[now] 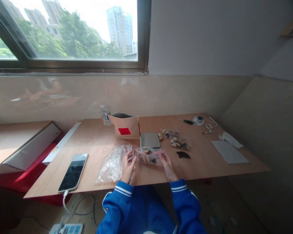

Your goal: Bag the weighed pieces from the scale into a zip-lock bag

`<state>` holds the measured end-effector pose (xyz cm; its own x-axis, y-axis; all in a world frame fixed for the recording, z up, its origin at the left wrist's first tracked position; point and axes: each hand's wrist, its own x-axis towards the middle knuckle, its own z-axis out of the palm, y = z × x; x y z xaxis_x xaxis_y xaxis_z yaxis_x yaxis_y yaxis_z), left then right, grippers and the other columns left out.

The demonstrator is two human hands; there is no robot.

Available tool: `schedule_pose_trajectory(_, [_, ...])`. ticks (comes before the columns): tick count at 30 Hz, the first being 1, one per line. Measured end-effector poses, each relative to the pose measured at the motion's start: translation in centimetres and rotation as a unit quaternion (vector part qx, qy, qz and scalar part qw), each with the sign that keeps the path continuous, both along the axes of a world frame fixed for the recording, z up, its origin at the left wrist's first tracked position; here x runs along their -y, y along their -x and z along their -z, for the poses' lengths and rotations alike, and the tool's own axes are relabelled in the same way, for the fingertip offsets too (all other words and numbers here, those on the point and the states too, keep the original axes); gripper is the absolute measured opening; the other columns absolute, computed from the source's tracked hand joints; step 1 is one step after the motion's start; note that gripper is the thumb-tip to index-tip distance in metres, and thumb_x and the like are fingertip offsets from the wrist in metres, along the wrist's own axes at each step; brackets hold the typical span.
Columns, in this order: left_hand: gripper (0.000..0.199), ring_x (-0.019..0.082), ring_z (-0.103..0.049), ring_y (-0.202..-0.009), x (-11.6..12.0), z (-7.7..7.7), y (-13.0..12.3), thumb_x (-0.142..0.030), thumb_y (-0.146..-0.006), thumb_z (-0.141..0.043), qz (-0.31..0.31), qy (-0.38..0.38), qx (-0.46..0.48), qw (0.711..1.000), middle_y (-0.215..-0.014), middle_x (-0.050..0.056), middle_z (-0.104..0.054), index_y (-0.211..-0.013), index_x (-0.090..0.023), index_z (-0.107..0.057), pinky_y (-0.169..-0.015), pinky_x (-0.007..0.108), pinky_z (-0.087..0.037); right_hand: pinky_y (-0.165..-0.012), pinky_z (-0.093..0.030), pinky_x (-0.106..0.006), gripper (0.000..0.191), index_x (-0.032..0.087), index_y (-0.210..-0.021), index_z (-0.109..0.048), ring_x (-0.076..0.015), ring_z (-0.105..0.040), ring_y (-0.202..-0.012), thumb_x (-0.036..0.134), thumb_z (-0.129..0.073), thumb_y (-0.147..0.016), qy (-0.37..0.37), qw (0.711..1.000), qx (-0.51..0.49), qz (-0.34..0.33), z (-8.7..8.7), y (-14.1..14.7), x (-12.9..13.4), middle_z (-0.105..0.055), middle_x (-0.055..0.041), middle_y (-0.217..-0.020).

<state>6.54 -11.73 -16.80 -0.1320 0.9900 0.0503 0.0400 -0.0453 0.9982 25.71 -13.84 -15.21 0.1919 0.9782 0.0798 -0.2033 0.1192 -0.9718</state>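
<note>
Head view: we are looking down at a wooden table (151, 123) spreading across the middle of the frame. Left of centre, a loose heap of flat plastic bags (109, 165) is lying beside our left hand, and above it a brown paper pouch (127, 126) is standing with its mouth gaping. Smaller than these, the clear bag (148, 157) is sitting at the lower centre, between our two hands, just below a silver-topped scale (150, 140). Our right hand (169, 165) is pinching its upper right corner by the red strip (158, 152); our left hand (128, 167) is curling at its left edge, but we cannot tell whether those fingers are closing on the film. Smallest, pale and dark dried pieces (144, 158) are filling its lower part. We are judging the bag to be light, limp and rather slippery, its filling shifting and perhaps brittle, so we are favouring both ends of the stiffer strip as holding places, pressing lightly there and not squeezing the pieces.
</note>
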Motion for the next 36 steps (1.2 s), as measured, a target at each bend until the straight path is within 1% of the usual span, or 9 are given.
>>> schedule_pose_trajectory(4, [0.042,0.022,-0.055,-0.107,-1.7,0.1,-0.8,-0.045,-0.076,-0.059,0.111,0.01,0.024,0.993,-0.114,0.01,-0.06,-0.108,-0.017,-0.059,-0.092,0.035,-0.042,-0.094,-0.042,-0.04,0.036,0.02,-0.092,-0.067,-0.0241,-0.062,-0.097,0.051,-0.056,-0.08,0.004,1.0,-0.019,0.001,0.9,-0.5,0.4,-0.07,-0.0066,-0.097])
schedule_pose_trajectory(6, [0.038,0.022,-0.058,-0.101,-2.2,-0.2,-1.1,-0.045,-0.077,-0.058,0.13,-0.01,0.026,0.991,-0.105,0.009,-0.064,-0.102,-0.016,-0.061,-0.089,0.034,-0.043,-0.093,-0.043,-0.039,0.038,0.019,-0.096,-0.067,-0.0243,-0.062,-0.099,0.051,-0.055,-0.081,0.007,1.0,0.001,-0.002,0.9,-0.9,0.6,-0.07,-0.0071,-0.099])
schedule_pose_trajectory(11, [0.03,0.02,-0.061,-0.087,-2.1,-1.6,-1.4,-0.043,-0.077,-0.058,0.114,-0.054,0.002,0.992,-0.09,0.005,-0.067,-0.092,-0.017,-0.064,-0.081,0.032,-0.046,-0.092,-0.044,-0.038,0.04,0.019,-0.097,-0.067,-0.0249,-0.061,-0.099,0.053,-0.053,-0.081,-0.002,0.997,0.072,0.034,0.3,-2.1,0.7,-0.069,-0.0079,-0.101])
schedule_pose_trajectory(16, [0.026,0.018,-0.06,-0.085,-1.1,-1.5,-3.1,-0.041,-0.076,-0.06,0.121,-0.053,0.033,0.991,-0.086,0.005,-0.066,-0.085,-0.016,-0.064,-0.079,0.029,-0.045,-0.09,-0.046,-0.037,0.039,0.019,-0.094,-0.068,-0.0233,-0.062,-0.095,0.052,-0.05,-0.083,-0.032,0.993,0.114,0.0,0.4,-1.5,0.3,-0.07,-0.0076,-0.098])
schedule_pose_trajectory(20, [0.025,0.011,-0.054,-0.064,-0.7,-1.2,-4.3,-0.042,-0.078,-0.058,0.016,-0.025,0.141,0.99,-0.067,-0.002,-0.056,-0.078,-0.017,-0.055,-0.062,0.021,-0.044,-0.068,-0.05,-0.032,0.043,0.018,-0.083,-0.066,-0.0194,-0.062,-0.068,0.056,-0.046,-0.082,-0.005,0.985,0.12,0.121,2.0,-1.1,0.2,-0.068,-0.0049,-0.074])
schedule_pose_trajectory(22, [0.027,0.009,-0.05,-0.057,-0.7,-1.4,-4.5,-0.044,-0.077,-0.058,-0.01,-0.012,0.164,0.986,-0.064,-0.004,-0.052,-0.078,-0.018,-0.051,-0.055,0.019,-0.041,-0.059,-0.048,-0.03,0.043,0.018,-0.083,-0.065,-0.0177,-0.058,-0.058,0.058,-0.047,-0.081,0.013,0.982,0.123,0.143,2.6,-1.2,0.3,-0.065,-0.003,-0.064])
schedule_pose_trajectory(27, [0.029,0.009,-0.05,-0.062,-1.2,-1.9,-4.1,-0.045,-0.076,-0.06,0.034,-0.035,0.139,0.989,-0.07,-0.002,-0.054,-0.081,-0.016,-0.055,-0.056,0.018,-0.04,-0.057,-0.048,-0.03,0.045,0.018,-0.087,-0.065,-0.0193,-0.06,-0.058,0.059,-0.049,-0.079,0.036,0.983,0.114,0.138,2.8,-1.5,-0.1,-0.066,-0.004,-0.064])
schedule_pose_trajectory(31, [0.032,0.008,-0.047,-0.056,-1.8,-0.6,-3.9,-0.047,-0.075,-0.061,0.026,-0.041,0.122,0.991,-0.064,-0.002,-0.052,-0.078,-0.016,-0.056,-0.05,0.018,-0.037,-0.067,-0.05,-0.033,0.045,0.016,-0.089,-0.066,-0.0217,-0.064,-0.069,0.058,-0.052,-0.077,0.025,0.981,0.11,0.16,2.8,-1.7,-1.2,-0.07,-0.0077,-0.076])
schedule_pose_trajectory(36, [0.034,0.008,-0.047,-0.053,-2.0,1.7,-4.0,-0.047,-0.073,-0.062,0.016,-0.007,0.132,0.991,-0.062,-0.003,-0.054,-0.082,-0.015,-0.057,-0.047,0.018,-0.036,-0.072,-0.051,-0.034,0.046,0.015,-0.09,-0.066,-0.023,-0.065,-0.075,0.057,-0.055,-0.076,0.019,0.976,0.115,0.182,3.4,-1.6,-1.6,-0.071,-0.0085,-0.079])
